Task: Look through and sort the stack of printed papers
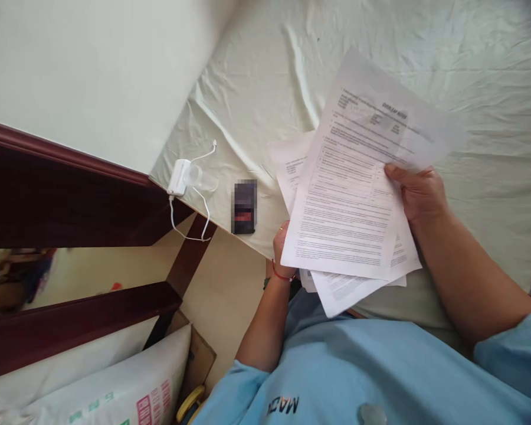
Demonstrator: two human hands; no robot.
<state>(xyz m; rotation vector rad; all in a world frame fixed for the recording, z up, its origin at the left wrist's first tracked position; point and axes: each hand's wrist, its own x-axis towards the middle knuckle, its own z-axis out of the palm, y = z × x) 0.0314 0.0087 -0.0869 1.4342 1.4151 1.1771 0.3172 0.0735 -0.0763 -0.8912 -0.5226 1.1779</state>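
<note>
— Which way do the printed sheets [349,206] run?

— Long axis tilted, from lower left near the person's chest up to the upper right, over the bed [491,88]. The heading end points up and away to the right; the foot of the pages points down toward the light blue shirt [358,366]. They are a loose fan of several pages, held in the air just above the sheet-covered bed, the top page lying over the others.

— Can any of the writing be read?

— Not really. Dense numbered paragraphs in black, with a bold heading at the upper right that is blurred. On the shirt, letters appear upside down, only partly in view.

— And the hands?

— The right hand [418,192] is closed on the right edge of the top page, thumb pressed flat on the print. The left hand [281,245] is mostly hidden behind the lower left corner of the stack; it seems to grip there, a red thread at its wrist.

— What lies around?

— A small dark, blurred-out object [245,206] on the bed to the left of the papers, and further left a white charger with its cable [183,177] at the bed's corner. Below, a white sack [115,389] with pink and green print on the floor.
</note>
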